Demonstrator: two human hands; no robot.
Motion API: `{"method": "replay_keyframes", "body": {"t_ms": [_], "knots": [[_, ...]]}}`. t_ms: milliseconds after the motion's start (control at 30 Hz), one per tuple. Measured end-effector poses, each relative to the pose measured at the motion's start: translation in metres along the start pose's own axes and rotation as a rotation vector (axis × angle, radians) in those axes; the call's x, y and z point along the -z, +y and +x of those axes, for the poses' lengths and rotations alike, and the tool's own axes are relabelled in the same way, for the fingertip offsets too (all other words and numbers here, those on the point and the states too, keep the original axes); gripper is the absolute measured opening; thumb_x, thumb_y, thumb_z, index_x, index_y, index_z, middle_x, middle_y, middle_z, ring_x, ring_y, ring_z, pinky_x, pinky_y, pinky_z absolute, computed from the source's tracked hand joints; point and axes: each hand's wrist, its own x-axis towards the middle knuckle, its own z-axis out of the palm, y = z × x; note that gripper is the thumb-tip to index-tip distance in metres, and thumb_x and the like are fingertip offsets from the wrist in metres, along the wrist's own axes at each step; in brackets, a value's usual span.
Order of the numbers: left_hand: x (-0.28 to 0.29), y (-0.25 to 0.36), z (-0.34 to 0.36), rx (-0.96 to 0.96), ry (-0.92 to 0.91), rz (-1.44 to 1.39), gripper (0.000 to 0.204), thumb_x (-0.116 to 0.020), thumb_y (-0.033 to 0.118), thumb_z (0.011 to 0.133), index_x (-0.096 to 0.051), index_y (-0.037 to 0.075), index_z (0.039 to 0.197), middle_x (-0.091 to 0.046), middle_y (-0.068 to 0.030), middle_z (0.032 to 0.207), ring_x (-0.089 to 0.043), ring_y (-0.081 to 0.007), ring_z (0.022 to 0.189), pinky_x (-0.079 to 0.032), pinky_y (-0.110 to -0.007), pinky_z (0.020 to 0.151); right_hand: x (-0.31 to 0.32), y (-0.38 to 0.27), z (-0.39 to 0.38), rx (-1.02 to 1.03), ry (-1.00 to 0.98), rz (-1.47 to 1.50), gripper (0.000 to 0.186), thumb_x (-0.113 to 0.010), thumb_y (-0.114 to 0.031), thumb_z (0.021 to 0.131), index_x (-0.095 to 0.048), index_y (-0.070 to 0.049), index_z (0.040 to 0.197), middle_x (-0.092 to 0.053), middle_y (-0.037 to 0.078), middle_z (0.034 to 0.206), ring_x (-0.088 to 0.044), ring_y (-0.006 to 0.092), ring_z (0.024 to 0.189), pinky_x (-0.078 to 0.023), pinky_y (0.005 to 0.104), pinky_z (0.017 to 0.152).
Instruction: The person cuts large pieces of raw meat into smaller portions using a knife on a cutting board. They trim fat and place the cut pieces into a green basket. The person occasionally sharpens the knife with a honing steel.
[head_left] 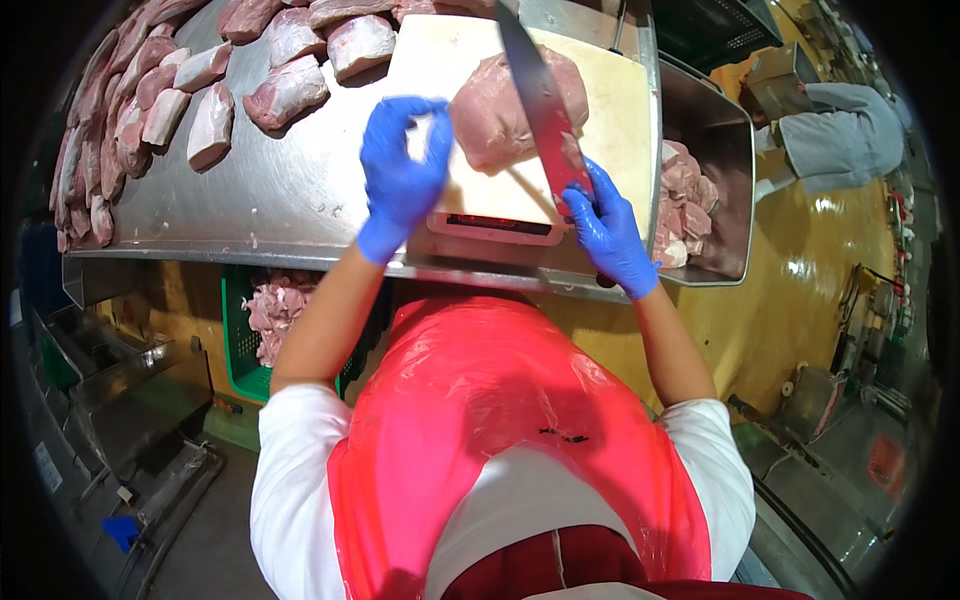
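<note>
A large rounded piece of raw pale-pink meat (pixel 480 120) lies on the white cutting board (pixel 620 110). My right hand (pixel 612 232), in a blue glove, grips a long, wide-bladed knife (pixel 540 100). Its blade points up and away, crossing over the meat in this view; I cannot tell whether it touches. Just left of the meat is my left hand (pixel 402 165), also blue-gloved and slightly blurred. Its thumb and forefinger curve apart around a gap, and no object shows in it. Along the near edge of the board is a scale with a red-lit display (pixel 500 224).
Several cuts of meat (pixel 290 92) cover the left and far parts of the steel table (pixel 290 185). A metal tub (pixel 738 225) of meat pieces stands right of the board. Below the table is a green crate (pixel 238 340) with trimmings. Another person (pixel 845 140) is at far right.
</note>
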Motion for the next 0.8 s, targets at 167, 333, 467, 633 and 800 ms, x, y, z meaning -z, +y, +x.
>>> {"method": "replay_keyframes", "body": {"t_ms": [167,333,467,633,800], "knots": [[-0.022,0.011,-0.024,-0.181,-0.208,0.344,0.023,-0.08,0.009,0.076,-0.072,0.011,0.097,-0.062,-0.0109,0.097,-0.061,-0.029,0.091,-0.051,-0.04,0.08,-0.019,-0.017,0.05,0.177,-0.146,-0.235,0.066,-0.056,-0.017,0.1,-0.027,-0.021,0.159,-0.071,0.024,0.094,-0.071,0.0375,0.083,-0.054,0.0438,0.074],[-0.03,-0.019,-0.028,-0.243,-0.154,0.372,0.021,-0.079,0.009,0.074,-0.071,0.011,0.093,-0.062,-0.0107,0.094,-0.061,-0.0295,0.09,-0.051,-0.04,0.08,-0.001,0.001,0.025,0.033,-0.332,-0.52,0.072,-0.053,-0.015,0.098,-0.019,-0.027,0.161,-0.068,0.027,0.09,-0.064,0.0476,0.079,-0.05,0.0541,0.072],[-0.025,-0.023,-0.033,-0.229,-0.1,0.376,0.02,-0.078,0.009,0.074,-0.071,0.01,0.093,-0.062,-0.0113,0.094,-0.061,-0.0304,0.09,-0.05,-0.041,0.081,0.029,0.007,-0.029,0.144,-0.31,-0.608,0.076,-0.053,-0.01,0.095,-0.019,-0.028,0.161,-0.067,0.027,0.092,-0.065,0.046,0.076,-0.052,0.0538,0.072],[-0.026,-0.007,-0.016,0.079,-0.047,0.189,0.016,-0.073,0.004,0.08,-0.066,0.004,0.094,-0.062,-0.0074,0.094,-0.059,-0.0221,0.091,-0.048,-0.034,0.08,0.096,-0.021,-0.075,-0.1,-0.517,-0.795,0.076,-0.053,-0.009,0.093,-0.024,-0.033,0.159,-0.065,0.025,0.085,-0.065,0.0441,0.072,-0.053,0.0533,0.067],[-0.026,0.016,-0.021,-0.279,-0.399,0.325,0.045,-0.07,0.0,0.079,-0.064,0.006,0.124,-0.054,-0.0144,0.112,-0.059,-0.0294,0.094,-0.05,-0.037,0.085,0.116,-0.03,-0.078,-0.096,-0.317,-0.588,0.067,-0.055,-0.023,0.097,-0.028,-0.019,0.158,-0.067,0.022,0.082,-0.064,0.0413,0.069,-0.052,0.0501,0.068]]}}
